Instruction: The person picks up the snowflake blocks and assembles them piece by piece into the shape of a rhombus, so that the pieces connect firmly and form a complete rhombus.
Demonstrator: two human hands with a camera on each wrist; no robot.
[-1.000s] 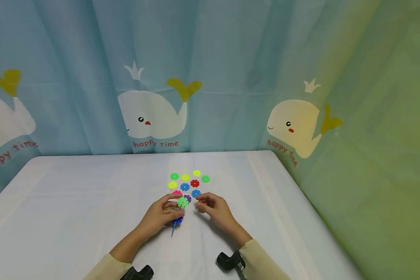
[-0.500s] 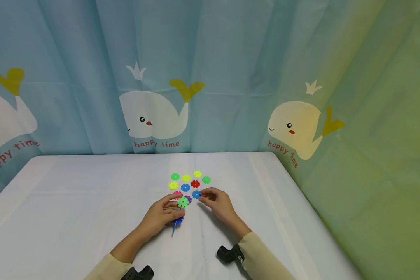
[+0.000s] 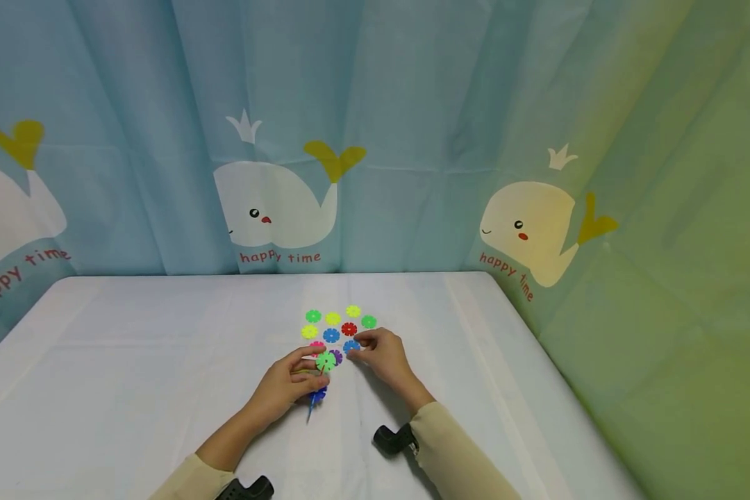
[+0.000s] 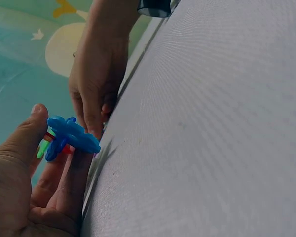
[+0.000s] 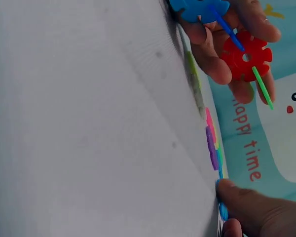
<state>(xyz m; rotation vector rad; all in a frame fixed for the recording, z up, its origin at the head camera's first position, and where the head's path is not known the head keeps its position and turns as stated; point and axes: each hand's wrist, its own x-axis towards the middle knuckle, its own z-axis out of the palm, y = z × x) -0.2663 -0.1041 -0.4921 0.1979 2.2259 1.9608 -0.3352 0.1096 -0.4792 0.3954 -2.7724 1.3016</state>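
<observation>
My left hand (image 3: pixel 278 387) holds a small build of slotted plastic snowflake discs, joined edge into edge. Its parts include a green disc (image 3: pixel 326 361), a red disc (image 5: pixel 232 52) and blue discs (image 4: pixel 71 133); the thumb and fingers grip it from the sides. Just above the cloth, my right hand (image 3: pixel 384 361) has thumb and fingertips at the edge of a loose blue disc (image 3: pixel 351 346). The right wrist view shows that blue disc (image 5: pixel 223 211) edge-on by the thumb, apparently pinched. A purple disc (image 3: pixel 336 357) lies between the two hands.
Several loose discs lie beyond the hands, among them a red disc (image 3: pixel 348 328), a blue disc (image 3: pixel 331 335), yellow discs (image 3: pixel 332 318) and green discs (image 3: pixel 369 321). A pink disc (image 3: pixel 316 344) is partly behind my left fingers. A white cloth (image 3: pixel 162 347) covers the table; a whale-print curtain (image 3: pixel 406 139) hangs behind.
My right hand has moved slightly forward and its fingers have come to the loose blue disc's edge. The left hand and its joined discs stay almost where they were.
</observation>
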